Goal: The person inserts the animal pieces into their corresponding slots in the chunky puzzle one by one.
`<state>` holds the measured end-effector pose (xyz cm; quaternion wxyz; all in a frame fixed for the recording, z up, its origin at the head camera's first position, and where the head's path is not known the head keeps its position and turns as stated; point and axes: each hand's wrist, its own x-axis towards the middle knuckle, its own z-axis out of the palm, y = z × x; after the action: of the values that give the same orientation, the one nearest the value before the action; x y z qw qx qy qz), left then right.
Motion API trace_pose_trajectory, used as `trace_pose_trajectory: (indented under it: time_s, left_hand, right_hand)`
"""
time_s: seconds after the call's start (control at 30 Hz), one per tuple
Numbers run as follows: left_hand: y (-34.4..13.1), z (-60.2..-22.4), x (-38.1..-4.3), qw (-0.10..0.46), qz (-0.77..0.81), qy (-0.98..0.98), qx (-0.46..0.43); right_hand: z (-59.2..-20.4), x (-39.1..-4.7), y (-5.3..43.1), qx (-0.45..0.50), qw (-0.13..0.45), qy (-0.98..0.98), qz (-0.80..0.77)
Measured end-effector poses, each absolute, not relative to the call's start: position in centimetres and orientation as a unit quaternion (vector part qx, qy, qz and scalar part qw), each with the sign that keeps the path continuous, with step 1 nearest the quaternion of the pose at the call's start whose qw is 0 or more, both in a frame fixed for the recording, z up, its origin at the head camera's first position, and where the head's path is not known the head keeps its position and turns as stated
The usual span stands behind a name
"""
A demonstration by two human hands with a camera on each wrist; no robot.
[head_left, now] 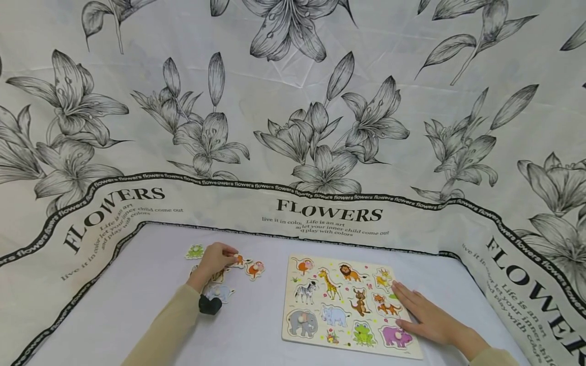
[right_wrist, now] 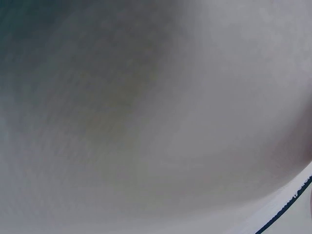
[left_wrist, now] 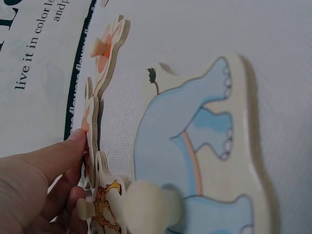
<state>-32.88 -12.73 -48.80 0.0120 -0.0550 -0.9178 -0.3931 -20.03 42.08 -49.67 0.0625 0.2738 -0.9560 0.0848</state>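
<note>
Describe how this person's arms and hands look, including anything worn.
The left hand and right hand are bare, with no gloves visible. Both arms wear plain beige fabric sleeves. A small black rounded block shows beside the left sleeve's cuff; no cables or markings can be made out.

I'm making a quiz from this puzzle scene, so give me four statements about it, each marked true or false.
1. The left hand pinches an orange piece. True.
2. The right hand lies away from the board. False: its fingers rest on the board's right side.
3. The loose frog lies right of the board. False: it lies to the left.
4. The blue piece has a knob. True.
</note>
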Motion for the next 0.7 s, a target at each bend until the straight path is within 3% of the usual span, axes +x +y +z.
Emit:
trace_pose_trajectory:
  time_s: [0.7]
  left_hand:
    - [-11.1,-48.2,-33.0,0.052,-0.400,-0.912,-0.073]
  right_hand:
    - [-49.6,-19.9,42.0,0.274,0.058,-0.956,0.089]
